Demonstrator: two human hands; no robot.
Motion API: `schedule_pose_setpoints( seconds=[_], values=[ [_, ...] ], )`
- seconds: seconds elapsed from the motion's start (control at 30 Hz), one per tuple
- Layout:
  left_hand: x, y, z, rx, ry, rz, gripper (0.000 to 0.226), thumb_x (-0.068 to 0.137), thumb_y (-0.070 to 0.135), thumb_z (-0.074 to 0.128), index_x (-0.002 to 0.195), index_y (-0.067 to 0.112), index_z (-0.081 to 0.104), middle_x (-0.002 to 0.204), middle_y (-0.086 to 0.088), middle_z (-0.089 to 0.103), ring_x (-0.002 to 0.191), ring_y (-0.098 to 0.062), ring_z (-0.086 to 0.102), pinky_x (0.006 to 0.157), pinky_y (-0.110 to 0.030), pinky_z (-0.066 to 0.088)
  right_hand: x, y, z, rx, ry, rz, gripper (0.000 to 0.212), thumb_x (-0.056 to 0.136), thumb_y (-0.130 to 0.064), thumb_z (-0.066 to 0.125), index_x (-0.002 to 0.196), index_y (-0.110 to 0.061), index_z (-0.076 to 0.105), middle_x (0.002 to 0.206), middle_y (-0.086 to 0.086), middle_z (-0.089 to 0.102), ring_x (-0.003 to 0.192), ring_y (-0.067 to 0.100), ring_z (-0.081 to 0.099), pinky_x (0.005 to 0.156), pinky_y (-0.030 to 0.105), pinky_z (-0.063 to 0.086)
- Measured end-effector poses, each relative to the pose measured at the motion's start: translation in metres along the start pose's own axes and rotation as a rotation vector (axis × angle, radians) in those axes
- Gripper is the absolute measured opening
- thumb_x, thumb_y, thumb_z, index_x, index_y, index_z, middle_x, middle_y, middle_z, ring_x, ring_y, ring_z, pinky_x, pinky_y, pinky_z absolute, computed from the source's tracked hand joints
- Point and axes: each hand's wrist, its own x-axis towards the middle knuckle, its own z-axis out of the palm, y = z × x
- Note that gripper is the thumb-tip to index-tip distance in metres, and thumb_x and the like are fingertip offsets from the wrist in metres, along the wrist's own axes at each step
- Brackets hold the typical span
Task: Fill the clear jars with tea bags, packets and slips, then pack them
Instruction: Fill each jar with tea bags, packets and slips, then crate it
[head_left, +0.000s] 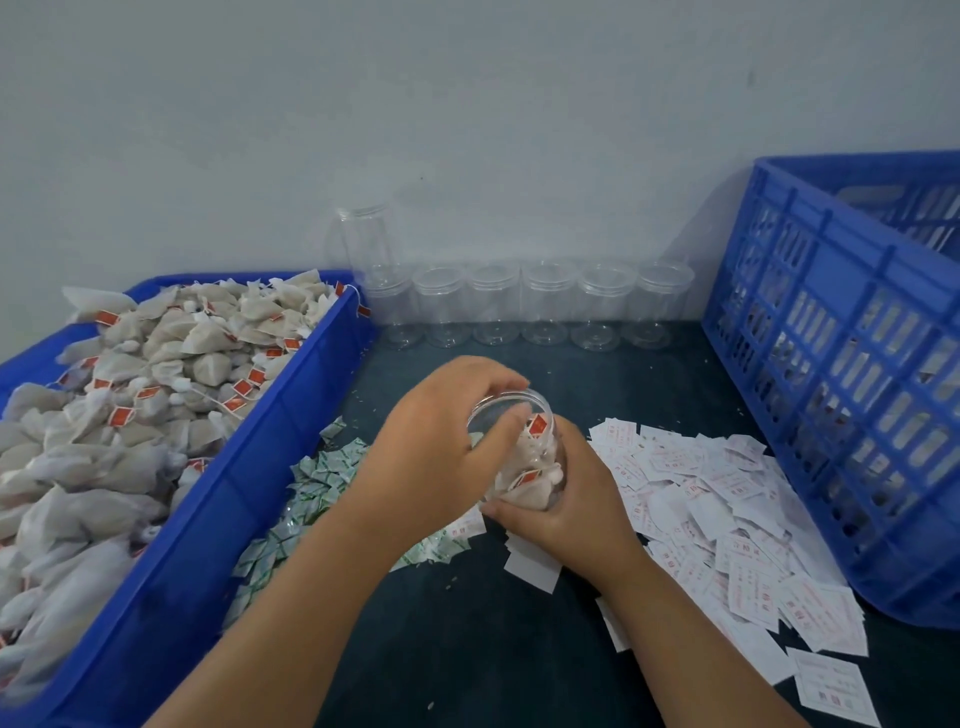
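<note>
Hands meet at the middle of the dark, matte bench (467, 649) around a clear jar (540, 441) of thin round plastic, tilted with its mouth toward the far left. The right hand (566, 504) wraps the jar's lower wall and base. The left hand (441, 441) curls over the rim, its fingertips showing through the clear wall. Inside lie soft, papery pouch tea bags (530, 486) with red tags. More fill the blue plastic bin (291, 405) along the bench's left edge. Small green-and-white packets (317, 483) heap beside it. White slips (727, 499) printed in red spread toward the right. Empty jars (545, 306) line the back edge; a slotted blue crate (841, 364) stands at the right edge.
</note>
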Motion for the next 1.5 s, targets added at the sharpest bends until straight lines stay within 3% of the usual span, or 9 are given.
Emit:
schedule_pose_setpoints(
  seconds=[0.17, 0.3, 0.43, 0.57, 0.67, 0.87, 1.1, 1.4, 1.5],
  values=[
    [-0.012, 0.010, 0.009, 0.307, -0.306, 0.070, 0.045, 0.099, 0.069, 0.026, 0.076, 0.036, 0.043, 0.075, 0.014, 0.052, 0.074, -0.006, 0.049, 0.103, -0.037, 0.039, -0.002, 0.002, 0.001, -0.101, 0.035, -0.049, 0.062, 0.072, -0.055, 0.083, 0.125, -0.057, 0.051, 0.120, -0.023, 0.069, 0.108, 0.005, 0.070, 0.080, 0.023, 0.056],
    [-0.006, 0.011, 0.011, 0.223, -0.459, -0.001, 0.064, 0.095, 0.076, 0.012, 0.083, 0.032, 0.058, 0.084, 0.012, 0.062, 0.090, -0.001, 0.057, 0.122, -0.044, 0.021, -0.003, 0.004, 0.003, -0.093, 0.058, -0.050, 0.062, 0.072, -0.050, 0.083, 0.126, -0.054, 0.053, 0.120, -0.025, 0.069, 0.110, 0.003, 0.069, 0.083, 0.012, 0.052],
    [0.004, 0.009, -0.001, 0.011, -0.542, 0.020, 0.052, 0.108, 0.062, 0.024, 0.085, 0.035, 0.062, 0.087, 0.008, 0.068, 0.087, -0.004, 0.062, 0.103, -0.038, 0.041, -0.002, 0.005, 0.000, -0.025, 0.082, -0.064, 0.065, 0.069, -0.049, 0.090, 0.125, -0.050, 0.057, 0.118, -0.017, 0.072, 0.110, 0.007, 0.071, 0.086, 0.017, 0.055],
    [0.003, -0.010, -0.019, -0.345, -0.123, -0.046, 0.040, 0.108, 0.048, 0.034, 0.109, 0.039, 0.073, 0.113, 0.020, 0.074, 0.108, -0.001, 0.067, 0.090, -0.022, 0.055, 0.000, 0.005, 0.000, -0.020, 0.123, -0.031, 0.078, 0.065, -0.056, 0.097, 0.131, -0.041, 0.058, 0.123, -0.016, 0.072, 0.111, 0.007, 0.072, 0.085, 0.029, 0.058],
    [-0.006, -0.038, -0.021, -0.353, 0.186, -0.259, 0.022, 0.105, 0.043, 0.051, 0.097, 0.040, 0.071, 0.095, 0.019, 0.075, 0.086, -0.003, 0.069, 0.069, -0.021, 0.057, 0.000, 0.004, -0.001, -0.012, 0.142, -0.019, 0.079, 0.064, -0.058, 0.096, 0.130, -0.042, 0.057, 0.124, -0.017, 0.071, 0.113, 0.006, 0.071, 0.086, 0.028, 0.058],
    [-0.042, -0.091, 0.016, 0.313, -0.443, -0.510, 0.036, 0.095, 0.052, 0.069, 0.126, 0.034, 0.067, 0.112, 0.014, 0.070, 0.097, -0.008, 0.064, 0.087, -0.033, 0.056, 0.001, 0.003, -0.002, 0.002, 0.179, -0.007, 0.073, 0.064, -0.058, 0.094, 0.125, -0.044, 0.057, 0.120, -0.019, 0.072, 0.111, 0.006, 0.070, 0.083, 0.012, 0.053],
    [-0.052, -0.109, 0.044, 0.170, -0.242, -0.610, 0.018, 0.090, 0.045, 0.078, 0.083, 0.038, 0.062, 0.087, 0.017, 0.063, 0.077, 0.001, 0.059, 0.063, -0.025, 0.047, 0.000, 0.005, -0.002, -0.010, 0.152, 0.000, 0.075, 0.065, -0.059, 0.095, 0.128, -0.046, 0.056, 0.123, -0.019, 0.071, 0.114, 0.006, 0.070, 0.086, 0.026, 0.056],
    [-0.029, -0.055, -0.002, -0.270, 0.253, -0.489, 0.017, 0.092, 0.056, 0.072, 0.092, 0.039, 0.071, 0.084, 0.022, 0.075, 0.075, 0.002, 0.070, 0.057, -0.010, 0.049, 0.001, 0.006, -0.002, -0.026, 0.083, 0.006, 0.078, 0.065, -0.057, 0.096, 0.130, -0.044, 0.057, 0.125, -0.018, 0.070, 0.116, 0.007, 0.070, 0.091, 0.030, 0.058],
    [-0.014, -0.025, -0.016, -0.351, 0.184, -0.296, 0.010, 0.088, 0.056, 0.075, 0.091, 0.047, 0.073, 0.094, 0.022, 0.073, 0.089, 0.002, 0.067, 0.067, -0.011, 0.050, 0.000, 0.004, -0.001, -0.035, 0.069, -0.017, 0.076, 0.066, -0.054, 0.097, 0.129, -0.045, 0.057, 0.123, -0.017, 0.071, 0.115, 0.009, 0.070, 0.090, 0.032, 0.058]
  ],
)
